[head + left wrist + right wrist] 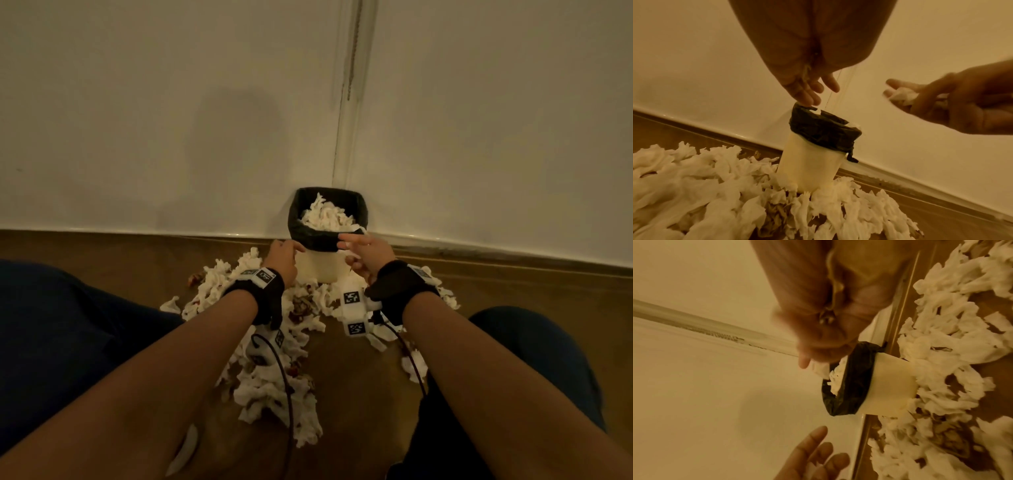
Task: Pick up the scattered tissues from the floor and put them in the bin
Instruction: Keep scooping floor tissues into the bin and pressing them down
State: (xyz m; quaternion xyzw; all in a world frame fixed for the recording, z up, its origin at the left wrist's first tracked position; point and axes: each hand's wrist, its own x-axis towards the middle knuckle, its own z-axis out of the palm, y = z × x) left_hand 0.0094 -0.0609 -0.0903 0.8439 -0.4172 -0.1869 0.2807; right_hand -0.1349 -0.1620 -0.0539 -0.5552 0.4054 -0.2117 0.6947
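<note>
So the small white plastic bin (pixel 322 265) with the black bag liner (pixel 317 240) sits against the far wall, already heaped with crumpled white tissues (pixel 325 216), and a big mess of them is still spread over the brown wooden floor (pixel 513 308) on the near side and around its base. The right hand (pixel 368 251) is right at the rim, pinching a tissue wad (pixel 902 95) in its curled fingers. The left hand (pixel 282 257) hovers just left of the bin, grip spread and empty as far as I can tell. My worry: the bin looks nearly full, so a loose drop could slide off the heap back onto the floor. It also looks light, so a knock on the rim might tip it.
</note>
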